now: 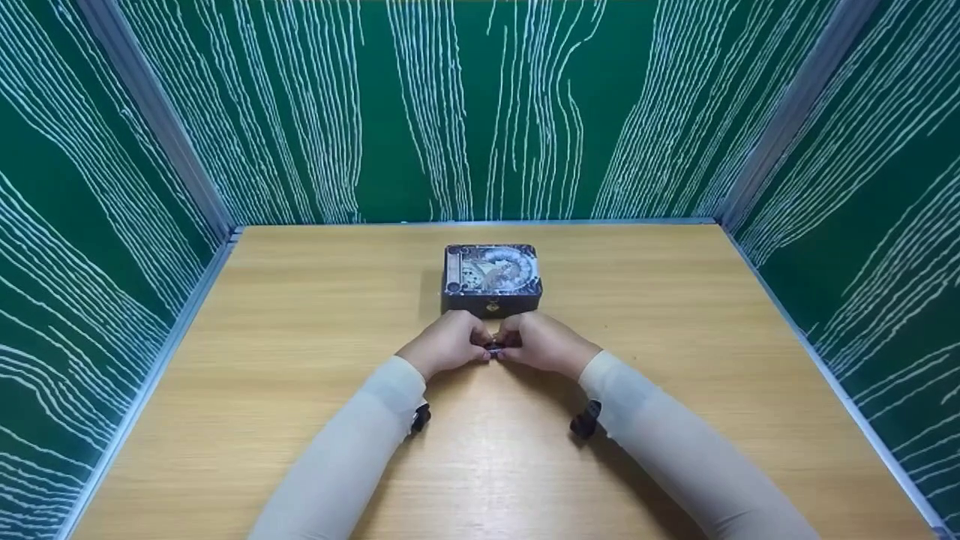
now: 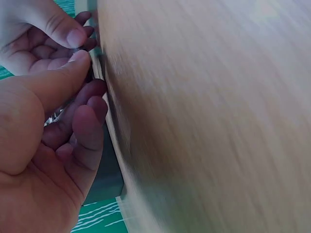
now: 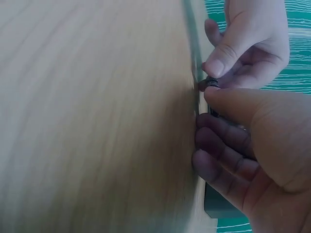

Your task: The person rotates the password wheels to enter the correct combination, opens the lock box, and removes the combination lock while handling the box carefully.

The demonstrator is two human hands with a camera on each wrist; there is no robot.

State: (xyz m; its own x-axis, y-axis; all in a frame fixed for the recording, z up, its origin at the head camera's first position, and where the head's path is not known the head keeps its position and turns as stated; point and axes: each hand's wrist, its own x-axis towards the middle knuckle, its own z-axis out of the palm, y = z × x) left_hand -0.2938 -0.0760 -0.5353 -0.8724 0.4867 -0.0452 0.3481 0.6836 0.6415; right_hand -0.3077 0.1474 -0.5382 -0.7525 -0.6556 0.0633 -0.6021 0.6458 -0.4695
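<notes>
A small dark object (image 1: 493,348) with a shiny bit is between my two hands, just above or on the table; my fingers cover most of it. My left hand (image 1: 452,343) pinches it from the left between thumb and fingers. From the other side my right hand (image 1: 546,343) pinches it too, thumb tip close to the left thumb. In the right wrist view a dark, ridged part of the object (image 3: 212,82) shows between the thumbs. Right behind the hands sits a closed dark box (image 1: 491,274) with a patterned lid and a brass-coloured clasp (image 1: 492,306) on its front.
The wooden table (image 1: 315,315) extends around the box and both forearms. Green panels (image 1: 480,112) with white wavy lines stand at the back and on both sides, joined by grey corner posts (image 1: 161,112). Dark wrist devices (image 1: 585,420) hang beneath the pale sleeves.
</notes>
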